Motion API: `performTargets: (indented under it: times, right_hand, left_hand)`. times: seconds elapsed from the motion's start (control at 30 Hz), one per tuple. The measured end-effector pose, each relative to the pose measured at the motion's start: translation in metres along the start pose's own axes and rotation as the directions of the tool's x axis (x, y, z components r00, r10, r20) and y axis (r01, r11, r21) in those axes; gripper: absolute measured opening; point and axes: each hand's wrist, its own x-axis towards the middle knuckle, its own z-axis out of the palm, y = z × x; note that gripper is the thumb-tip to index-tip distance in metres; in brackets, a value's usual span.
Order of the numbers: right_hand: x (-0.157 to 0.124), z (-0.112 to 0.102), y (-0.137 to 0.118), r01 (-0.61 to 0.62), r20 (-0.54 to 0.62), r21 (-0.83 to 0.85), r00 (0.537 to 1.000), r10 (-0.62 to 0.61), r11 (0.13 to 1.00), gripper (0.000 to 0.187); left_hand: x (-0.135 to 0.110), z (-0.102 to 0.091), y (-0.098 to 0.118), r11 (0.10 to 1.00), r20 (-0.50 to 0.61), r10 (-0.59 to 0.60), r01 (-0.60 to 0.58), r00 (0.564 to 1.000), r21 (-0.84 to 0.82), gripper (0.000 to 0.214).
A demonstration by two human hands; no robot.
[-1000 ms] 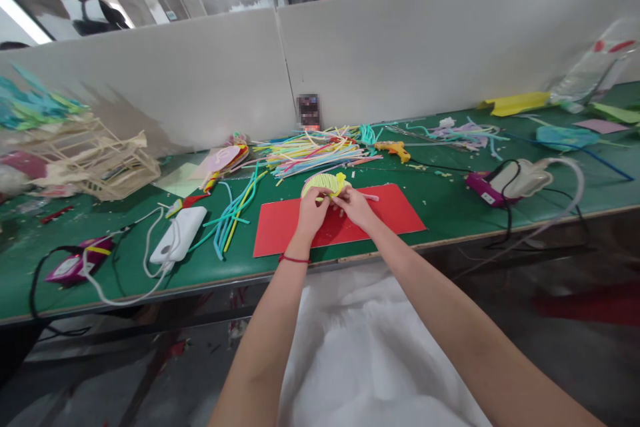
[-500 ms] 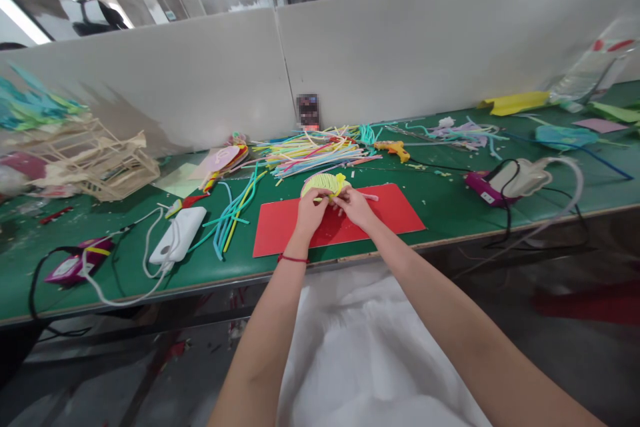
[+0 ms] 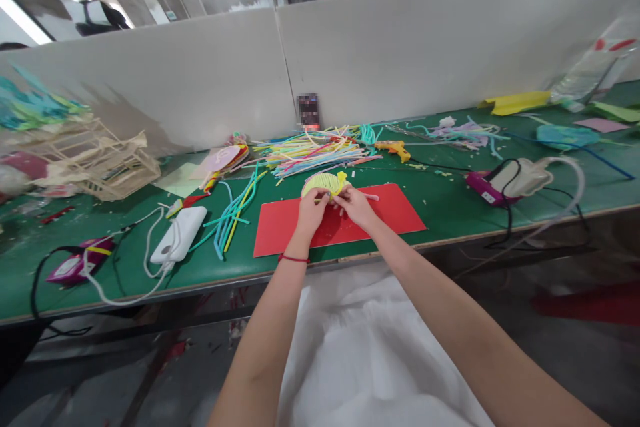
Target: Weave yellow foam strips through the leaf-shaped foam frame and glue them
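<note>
Between my hands is a rounded yellow craft piece [image 3: 320,181], ribbed with wound strips that look like pipe cleaners. A brighter yellow knot or flower shape [image 3: 342,177] sits at its right side. My left hand [image 3: 311,212] pinches the piece's near edge, thumb and fingers together. From the right, my right hand [image 3: 357,207] closes on the same edge near the knot. My fingers hide the lower part of the piece. Under both hands lies a red sheet [image 3: 277,230]. A short pink strip [image 3: 373,197] pokes out beside my right hand.
Behind the sheet is a heap of coloured pipe cleaners [image 3: 305,159], with an orange glue gun [image 3: 395,148] to its right. Teal and yellow strips [image 3: 230,217] and a white power strip [image 3: 179,235] lie left. Another power strip [image 3: 520,180] with cables sits right. A partition [image 3: 410,53] stands behind.
My left fingertips have shifted slightly and come closer together at the edge of the yellow piece. My right hand stays nearly in place.
</note>
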Motion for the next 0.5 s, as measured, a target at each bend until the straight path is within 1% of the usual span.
performTargets:
  times: [0.1,0.3,0.4,0.5]
  right_hand:
    - [0.0001,0.0000,0.0000,0.000,0.011,-0.011,1.000,0.000,1.000,0.023]
    - [-0.0017,0.0008,-0.0031,-0.019,0.035,-0.055,0.999,0.020,0.998,0.014]
    - [-0.0028,0.0013,-0.0043,-0.004,0.062,-0.081,0.998,0.009,0.997,0.014]
    - [-0.0026,0.0017,-0.0033,0.006,0.074,-0.086,0.997,0.000,0.996,0.015]
  left_hand:
    - [0.0004,0.0002,-0.0009,1.000,-0.005,-0.003,0.003,1.000,0.008,0.004]
    - [-0.0002,-0.0002,-0.0036,0.998,-0.013,0.018,-0.018,1.000,0.053,0.009]
    - [-0.0006,-0.0008,-0.0032,0.997,-0.023,0.017,-0.015,1.000,0.080,0.010]
    - [-0.0005,-0.0010,-0.0028,0.997,-0.028,0.001,0.001,1.000,0.071,0.012]
